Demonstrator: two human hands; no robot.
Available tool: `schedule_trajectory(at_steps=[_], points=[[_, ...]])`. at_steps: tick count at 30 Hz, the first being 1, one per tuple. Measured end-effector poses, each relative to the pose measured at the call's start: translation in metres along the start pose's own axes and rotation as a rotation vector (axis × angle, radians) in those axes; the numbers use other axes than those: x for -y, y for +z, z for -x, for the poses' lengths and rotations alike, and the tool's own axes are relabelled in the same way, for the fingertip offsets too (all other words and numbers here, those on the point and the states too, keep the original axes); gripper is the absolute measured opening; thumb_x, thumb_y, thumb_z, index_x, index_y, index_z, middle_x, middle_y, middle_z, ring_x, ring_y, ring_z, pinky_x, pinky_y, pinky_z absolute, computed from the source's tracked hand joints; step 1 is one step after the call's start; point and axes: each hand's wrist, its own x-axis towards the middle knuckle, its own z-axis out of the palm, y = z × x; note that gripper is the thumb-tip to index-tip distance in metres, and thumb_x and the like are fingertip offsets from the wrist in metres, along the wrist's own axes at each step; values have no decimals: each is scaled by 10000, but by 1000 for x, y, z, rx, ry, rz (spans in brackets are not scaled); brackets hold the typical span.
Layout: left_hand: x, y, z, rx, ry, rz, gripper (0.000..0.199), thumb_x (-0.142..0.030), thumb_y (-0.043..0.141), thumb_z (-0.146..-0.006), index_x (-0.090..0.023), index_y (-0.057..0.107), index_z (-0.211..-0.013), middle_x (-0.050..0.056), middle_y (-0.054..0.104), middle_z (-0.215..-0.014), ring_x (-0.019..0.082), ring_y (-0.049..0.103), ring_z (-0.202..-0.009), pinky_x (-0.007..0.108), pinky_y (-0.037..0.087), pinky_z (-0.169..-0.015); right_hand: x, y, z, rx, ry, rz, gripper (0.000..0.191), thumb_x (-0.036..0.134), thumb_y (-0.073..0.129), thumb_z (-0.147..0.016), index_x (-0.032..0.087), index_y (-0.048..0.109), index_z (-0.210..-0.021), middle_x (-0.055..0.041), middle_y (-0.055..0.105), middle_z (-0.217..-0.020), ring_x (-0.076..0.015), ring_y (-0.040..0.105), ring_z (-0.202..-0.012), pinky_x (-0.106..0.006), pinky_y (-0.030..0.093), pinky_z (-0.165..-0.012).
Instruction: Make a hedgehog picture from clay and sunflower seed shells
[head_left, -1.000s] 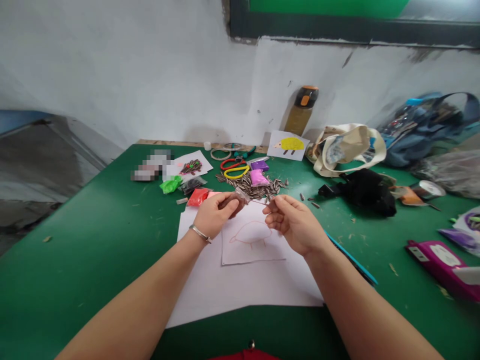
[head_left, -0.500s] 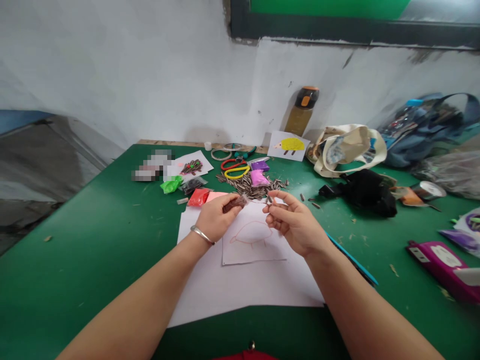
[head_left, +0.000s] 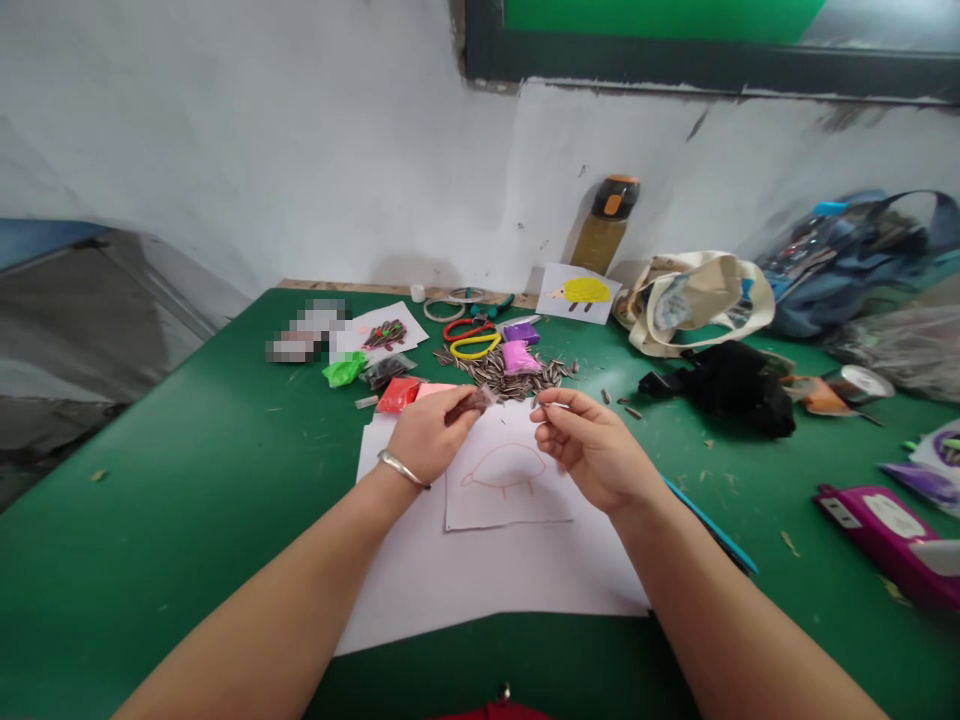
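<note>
My left hand [head_left: 427,435], with a silver bracelet at the wrist, is closed on a small clear packet of brown material [head_left: 475,402]. To its right, my right hand [head_left: 589,440] pinches something too small to make out between thumb and forefinger. Both hands are over the upper part of a white sheet [head_left: 517,505] that bears an orange outline of a rounded animal with short legs. This sheet lies on larger white paper [head_left: 420,590]. Just beyond the hands is a pile of striped seeds [head_left: 487,372], with a pink packet [head_left: 519,357] on it.
Scissors [head_left: 474,346], a purple packet [head_left: 521,333], a red packet [head_left: 397,394] and a green packet [head_left: 345,370] lie around the seeds. A bottle [head_left: 604,225] stands by the wall behind a yellow hedgehog picture [head_left: 589,291]. Bags [head_left: 686,305] and a magenta case [head_left: 885,530] are at right.
The fingers of my right hand have drawn closer together, and its thumb and forefinger have shifted slightly. My left hand keeps hold of the packet, almost unmoved.
</note>
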Motion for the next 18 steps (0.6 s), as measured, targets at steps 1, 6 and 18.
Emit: schedule_trajectory(at_steps=[1, 6, 18], points=[[-4, -2, 1, -1, -52, 96, 280, -264, 586, -807, -192, 667, -1065, 53, 696, -1026, 197, 633, -890, 342, 501, -835, 0, 0, 0, -2, 9, -1, 216, 221, 720, -704, 189, 626, -895, -14, 653, -818, -106, 600, -646, -233, 452, -602], [-23, -10, 2, 207, -87, 611, 145, -240, 601, -793, -126, 669, -853, 33, 626, -778, 123, 555, -661, 266, 470, -630, -2, 3, -1, -21, 31, -2, 185, 260, 715, -710, 169, 637, -852, -14, 620, -809, -111, 586, -655, -245, 446, -609], [-28, -12, 3, 451, -175, 861, 225, -297, 583, -833, -123, 556, -692, -28, 441, -576, 92, 422, -554, 242, 338, -530, -9, 6, 3, 114, -68, 331, 160, 319, 655, -792, 160, 648, -795, 3, 582, -584, -103, 485, -543, -248, 349, -526]])
